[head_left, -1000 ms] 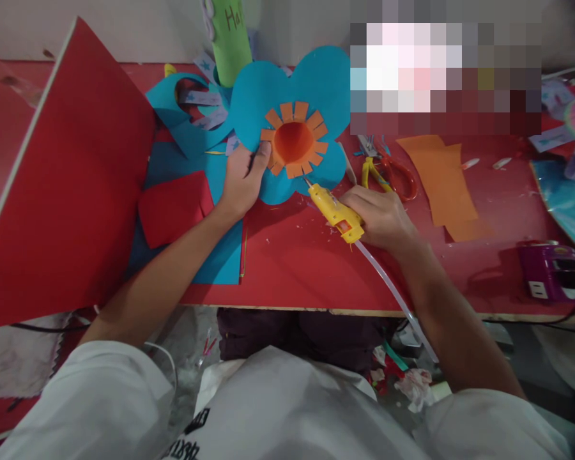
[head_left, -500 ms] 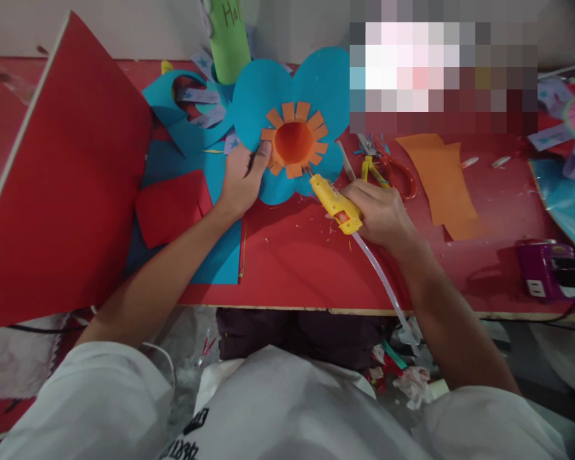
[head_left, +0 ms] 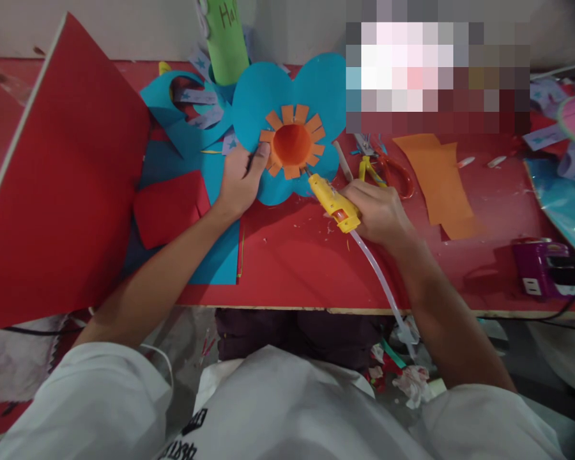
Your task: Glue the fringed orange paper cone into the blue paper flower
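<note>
My right hand (head_left: 371,207) is closed around a yellow hot glue gun (head_left: 333,203). A long clear glue stick (head_left: 376,271) trails from its back end, and its nozzle meets the lower right tabs of an orange paper tube (head_left: 292,145). The tube's cut tabs fan outward over a blue paper flower (head_left: 261,92) with rounded petals. At the flower's left side, my left hand (head_left: 244,176) pinches the flower and a tab of the tube between thumb and fingers. The fingers under the paper are hidden.
A red board (head_left: 71,172) leans up on the left. Red paper (head_left: 170,207) lies on blue sheets (head_left: 220,255). Behind stands a green paper tube (head_left: 227,41). Scissors (head_left: 397,176), yellow-handled pliers (head_left: 371,169), orange paper (head_left: 438,182) and a purple box (head_left: 541,267) are on the right.
The view has shifted very slightly. Both hands keep their places, with the glue gun's nozzle still at the lower right tabs.
</note>
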### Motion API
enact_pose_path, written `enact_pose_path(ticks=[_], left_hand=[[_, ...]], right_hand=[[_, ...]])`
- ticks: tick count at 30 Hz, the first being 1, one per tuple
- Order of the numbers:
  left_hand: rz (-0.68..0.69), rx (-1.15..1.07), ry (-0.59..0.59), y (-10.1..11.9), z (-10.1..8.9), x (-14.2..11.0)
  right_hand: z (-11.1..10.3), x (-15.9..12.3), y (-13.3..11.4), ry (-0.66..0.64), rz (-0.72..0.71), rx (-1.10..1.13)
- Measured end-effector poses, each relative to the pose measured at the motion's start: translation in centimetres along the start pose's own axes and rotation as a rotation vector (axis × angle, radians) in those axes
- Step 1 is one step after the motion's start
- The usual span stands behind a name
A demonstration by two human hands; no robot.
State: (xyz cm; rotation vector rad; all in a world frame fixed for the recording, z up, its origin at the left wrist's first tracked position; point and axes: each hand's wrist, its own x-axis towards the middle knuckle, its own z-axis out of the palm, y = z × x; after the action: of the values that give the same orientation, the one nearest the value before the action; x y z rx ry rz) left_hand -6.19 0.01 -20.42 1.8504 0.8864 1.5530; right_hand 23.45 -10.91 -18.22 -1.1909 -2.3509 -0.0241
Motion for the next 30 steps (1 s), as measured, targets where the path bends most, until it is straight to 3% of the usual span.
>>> enact_pose_path(ticks=[14,30], left_hand=[[0.022,0.083,-0.032,-0.7,-0.5,-0.1],[0.044,0.078,-0.023,-1.0,-0.4,-0.2]], right_hand=[[0.2,0.1,0.1,-0.062,0.012,0.061],[0.7,0.2,-0.1,-0.006,-0.037,0.056]])
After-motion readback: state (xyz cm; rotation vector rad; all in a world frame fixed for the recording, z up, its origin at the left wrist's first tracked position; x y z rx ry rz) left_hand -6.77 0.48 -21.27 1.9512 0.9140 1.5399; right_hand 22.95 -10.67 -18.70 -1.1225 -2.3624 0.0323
